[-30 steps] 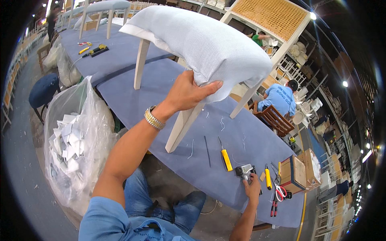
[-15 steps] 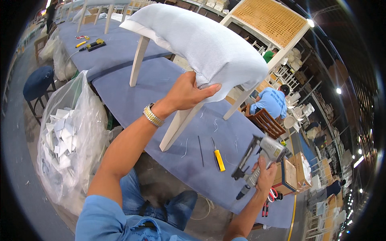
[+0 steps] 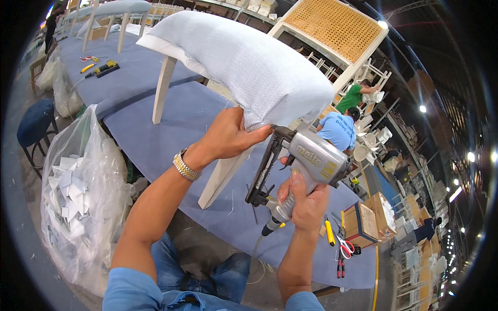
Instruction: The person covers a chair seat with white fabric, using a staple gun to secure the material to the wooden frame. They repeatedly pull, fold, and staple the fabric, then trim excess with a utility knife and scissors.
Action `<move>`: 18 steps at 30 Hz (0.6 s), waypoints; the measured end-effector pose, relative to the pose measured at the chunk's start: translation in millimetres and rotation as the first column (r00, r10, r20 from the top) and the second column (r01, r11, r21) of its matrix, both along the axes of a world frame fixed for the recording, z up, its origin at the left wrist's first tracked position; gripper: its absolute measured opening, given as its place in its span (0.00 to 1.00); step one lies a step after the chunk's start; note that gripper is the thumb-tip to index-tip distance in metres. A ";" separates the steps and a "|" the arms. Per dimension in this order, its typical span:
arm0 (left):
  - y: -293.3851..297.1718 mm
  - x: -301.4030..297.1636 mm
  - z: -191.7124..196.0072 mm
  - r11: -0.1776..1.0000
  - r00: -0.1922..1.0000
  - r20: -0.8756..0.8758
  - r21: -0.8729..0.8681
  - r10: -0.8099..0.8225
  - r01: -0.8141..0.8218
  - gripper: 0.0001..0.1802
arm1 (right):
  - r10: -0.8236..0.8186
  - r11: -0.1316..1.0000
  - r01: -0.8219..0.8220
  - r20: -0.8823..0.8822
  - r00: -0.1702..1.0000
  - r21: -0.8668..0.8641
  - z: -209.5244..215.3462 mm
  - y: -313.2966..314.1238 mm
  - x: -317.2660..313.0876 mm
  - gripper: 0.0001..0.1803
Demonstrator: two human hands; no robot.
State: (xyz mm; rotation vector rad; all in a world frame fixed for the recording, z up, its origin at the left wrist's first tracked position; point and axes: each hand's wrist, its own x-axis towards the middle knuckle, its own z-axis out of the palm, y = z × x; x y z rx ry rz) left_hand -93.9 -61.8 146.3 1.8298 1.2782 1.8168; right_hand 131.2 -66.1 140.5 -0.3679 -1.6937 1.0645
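Observation:
A chair with a light blue fabric seat [image 3: 244,62], pale wooden legs and a cane back [image 3: 334,26] stands on the cloth-covered table. My left hand [image 3: 228,132], with a metal-band watch at its wrist, pinches the seat fabric at the near corner, thumb pressed along its lower edge. In my right hand [image 3: 306,199] is a grey pneumatic staple gun [image 3: 319,155], gripped by its handle. Its dark nose lies right by my left thumb, at the underside of that corner; whether it touches the fabric I cannot tell.
A clear bag of white scraps [image 3: 72,192] stands at the left, near a blue stool [image 3: 36,123]. Red-handled scissors [image 3: 344,246], a yellow-handled tool [image 3: 330,232] and cardboard boxes [image 3: 363,224] lie at the right. Two people, one in a blue shirt [image 3: 338,129], are beyond the table.
My right hand has brought the staple gun up and left to the seat corner. My left hand keeps its pinch on the fabric. A person in green now shows more fully behind.

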 end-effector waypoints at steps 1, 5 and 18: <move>3.6 -0.1 -2.5 0.999 1.000 -0.003 0.051 0.005 -0.004 0.28 | 0.011 1.000 -0.011 -0.004 1.000 -0.019 0.0 0.0 -1.3 0.19; 13.7 -4.8 -10.6 0.995 1.000 -0.016 0.096 0.016 -0.015 0.28 | 0.033 0.997 -0.034 -0.016 0.999 -0.066 4.2 -2.2 -6.9 0.16; 6.0 -12.7 -12.9 0.982 0.983 -0.049 0.047 -0.178 0.181 0.28 | -0.007 0.996 0.012 0.063 0.998 -0.087 7.6 -11.0 -14.1 0.16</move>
